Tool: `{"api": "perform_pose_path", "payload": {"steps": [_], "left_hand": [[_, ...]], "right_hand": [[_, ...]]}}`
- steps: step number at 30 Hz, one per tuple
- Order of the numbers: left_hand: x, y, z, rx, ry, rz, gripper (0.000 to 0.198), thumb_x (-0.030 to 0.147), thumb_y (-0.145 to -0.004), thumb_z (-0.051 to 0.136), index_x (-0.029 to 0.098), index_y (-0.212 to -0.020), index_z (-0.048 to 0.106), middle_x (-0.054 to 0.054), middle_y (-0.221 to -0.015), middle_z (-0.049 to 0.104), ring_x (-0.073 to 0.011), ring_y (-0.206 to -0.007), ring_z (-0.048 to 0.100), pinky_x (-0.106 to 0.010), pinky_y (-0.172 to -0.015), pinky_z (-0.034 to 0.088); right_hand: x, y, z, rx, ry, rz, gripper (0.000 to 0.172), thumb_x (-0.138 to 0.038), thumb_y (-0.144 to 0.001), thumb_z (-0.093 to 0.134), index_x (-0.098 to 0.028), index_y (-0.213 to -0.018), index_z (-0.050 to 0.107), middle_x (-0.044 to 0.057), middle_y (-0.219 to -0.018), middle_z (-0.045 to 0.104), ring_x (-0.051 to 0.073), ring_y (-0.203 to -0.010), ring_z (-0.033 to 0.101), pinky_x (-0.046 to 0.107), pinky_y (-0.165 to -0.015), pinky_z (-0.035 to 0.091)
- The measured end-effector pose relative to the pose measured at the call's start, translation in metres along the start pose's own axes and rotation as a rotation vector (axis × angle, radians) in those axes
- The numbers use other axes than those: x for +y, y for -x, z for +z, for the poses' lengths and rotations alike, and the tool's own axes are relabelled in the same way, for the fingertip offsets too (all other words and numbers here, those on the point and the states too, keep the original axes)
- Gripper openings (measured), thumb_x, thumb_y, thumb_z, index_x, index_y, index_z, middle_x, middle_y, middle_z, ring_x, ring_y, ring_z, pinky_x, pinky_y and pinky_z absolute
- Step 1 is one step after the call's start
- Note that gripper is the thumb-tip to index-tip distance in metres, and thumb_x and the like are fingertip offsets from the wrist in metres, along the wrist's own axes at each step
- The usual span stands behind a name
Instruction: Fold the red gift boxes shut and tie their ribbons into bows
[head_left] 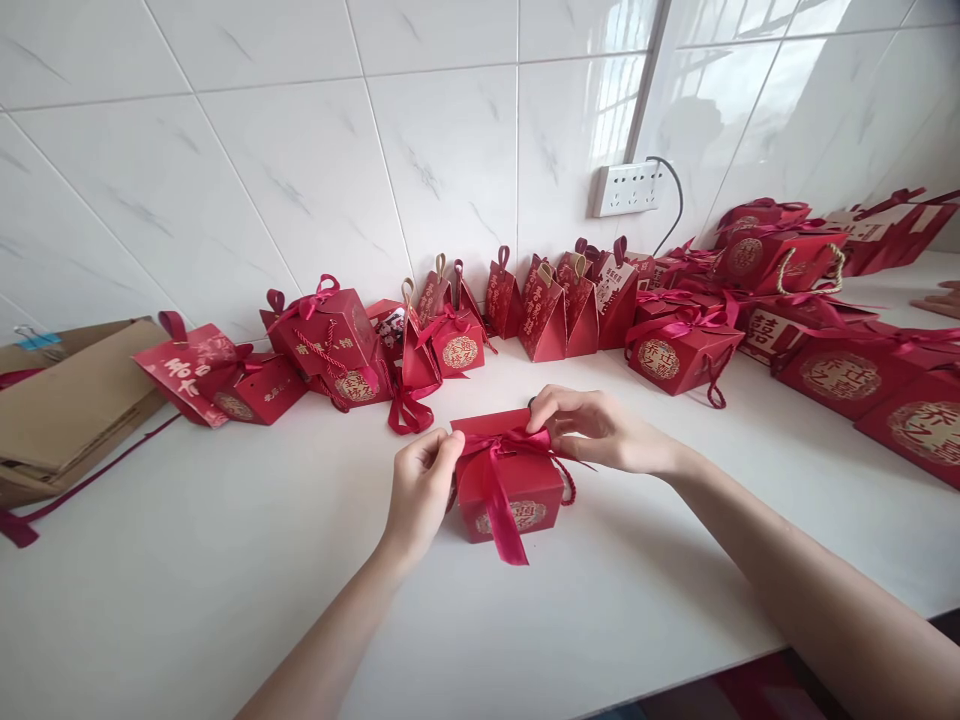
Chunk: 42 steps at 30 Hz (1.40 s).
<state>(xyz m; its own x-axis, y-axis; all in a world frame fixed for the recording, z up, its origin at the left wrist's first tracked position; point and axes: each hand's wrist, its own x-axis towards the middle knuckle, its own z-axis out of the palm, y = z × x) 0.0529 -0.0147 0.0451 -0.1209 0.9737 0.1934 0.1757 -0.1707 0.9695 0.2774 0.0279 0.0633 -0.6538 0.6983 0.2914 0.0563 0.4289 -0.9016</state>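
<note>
A small red gift box (480,520) with a gold round emblem stands upright on the white table in front of me. A magenta ribbon (501,500) is tied across its top, one tail hanging down the front. At the left end of the bow, my left hand (421,485) pinches the ribbon between thumb and forefinger. On the opposite side my right hand (600,428) has its fingers closed on the bow's right loop. A twisted red cord handle (570,483) shows at the box's right side.
Finished-looking red boxes (679,350) and triangular boxes (541,315) line the tiled wall. Flattened cardboard (82,400) with ribbon lies at left. A power strip (628,190) with a black cable hangs on the wall. Another person's hand (941,300) shows at the far right edge.
</note>
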Motion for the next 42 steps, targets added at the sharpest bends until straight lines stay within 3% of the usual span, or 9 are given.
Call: {"api": "perform_pose_path", "payload": {"steps": [7,15,22,25,28,30,33,36,42], "left_hand": [[-0.002,0.0,-0.001,-0.015,0.006,-0.007,0.041,0.04,-0.077,0.054,0.02,-0.056,0.026,0.005,-0.054,0.022,-0.0081,-0.051,0.02,-0.023,-0.046,0.018],[-0.003,0.0,0.002,-0.03,0.01,0.011,0.042,0.04,-0.079,0.053,0.021,-0.057,0.023,0.006,-0.055,0.02,-0.0082,-0.051,0.018,-0.023,-0.046,0.018],[-0.001,0.002,0.002,-0.045,0.022,0.004,0.043,0.041,-0.079,0.054,0.021,-0.058,0.023,0.005,-0.056,0.02,-0.0082,-0.051,0.018,-0.023,-0.045,0.017],[-0.002,0.002,0.002,-0.044,0.021,-0.009,0.043,0.042,-0.079,0.054,0.021,-0.058,0.023,0.005,-0.056,0.02,-0.0082,-0.051,0.018,-0.023,-0.045,0.017],[-0.003,0.002,0.003,-0.043,0.018,-0.017,0.043,0.043,-0.079,0.054,0.02,-0.058,0.024,0.005,-0.056,0.021,-0.0084,-0.052,0.02,-0.022,-0.046,0.02],[-0.003,0.001,0.003,-0.038,0.016,-0.024,0.043,0.043,-0.078,0.055,0.02,-0.058,0.024,0.005,-0.056,0.022,-0.0085,-0.052,0.021,-0.021,-0.046,0.021],[-0.004,0.002,0.002,-0.036,0.014,-0.027,0.043,0.043,-0.078,0.056,0.02,-0.058,0.025,0.005,-0.056,0.022,-0.0087,-0.052,0.021,-0.021,-0.046,0.021],[-0.004,0.002,0.002,-0.042,0.016,-0.031,0.043,0.042,-0.079,0.055,0.02,-0.058,0.026,0.004,-0.057,0.023,-0.009,-0.053,0.022,-0.022,-0.046,0.022],[-0.005,0.002,0.002,-0.033,0.01,-0.03,0.042,0.041,-0.08,0.055,0.02,-0.058,0.026,0.005,-0.056,0.024,-0.0087,-0.052,0.023,-0.021,-0.045,0.023]], "right_hand": [[0.004,-0.004,0.01,0.188,0.134,-0.111,0.007,-0.024,-0.083,0.066,-0.018,-0.079,0.066,0.004,-0.09,0.055,0.014,-0.077,0.058,0.028,-0.069,0.053],[0.012,-0.006,0.024,0.474,0.462,-0.382,0.012,-0.009,-0.083,0.058,-0.019,-0.076,0.056,0.002,-0.079,0.059,0.012,-0.071,0.057,0.025,-0.065,0.05],[0.014,-0.008,0.037,0.57,0.618,-0.334,0.017,-0.012,-0.081,0.048,-0.02,-0.068,0.041,-0.003,-0.06,0.049,0.01,-0.053,0.044,0.022,-0.05,0.038],[0.013,-0.008,0.037,0.534,0.568,-0.287,0.017,-0.013,-0.081,0.047,-0.02,-0.068,0.039,-0.003,-0.059,0.048,0.01,-0.053,0.042,0.022,-0.049,0.036],[0.009,-0.005,0.029,0.41,0.456,-0.252,0.005,-0.016,-0.082,0.053,-0.019,-0.084,0.051,0.0,-0.073,0.055,0.011,-0.06,0.048,0.023,-0.055,0.042],[0.005,-0.004,0.021,0.325,0.405,-0.26,0.017,-0.015,-0.081,0.055,-0.018,-0.098,0.056,0.004,-0.087,0.059,0.013,-0.07,0.053,0.026,-0.062,0.045],[0.001,-0.003,0.014,0.245,0.351,-0.279,0.012,-0.012,-0.082,0.056,-0.019,-0.088,0.064,0.006,-0.094,0.058,0.015,-0.081,0.057,0.027,-0.07,0.047],[0.0,-0.004,0.016,0.263,0.345,-0.29,0.007,-0.013,-0.081,0.062,-0.018,-0.076,0.062,0.004,-0.087,0.059,0.014,-0.079,0.056,0.027,-0.07,0.047],[0.005,-0.006,0.027,0.407,0.377,-0.256,0.011,-0.015,-0.081,0.056,-0.02,-0.073,0.052,0.001,-0.073,0.061,0.013,-0.066,0.053,0.026,-0.061,0.045]]}}
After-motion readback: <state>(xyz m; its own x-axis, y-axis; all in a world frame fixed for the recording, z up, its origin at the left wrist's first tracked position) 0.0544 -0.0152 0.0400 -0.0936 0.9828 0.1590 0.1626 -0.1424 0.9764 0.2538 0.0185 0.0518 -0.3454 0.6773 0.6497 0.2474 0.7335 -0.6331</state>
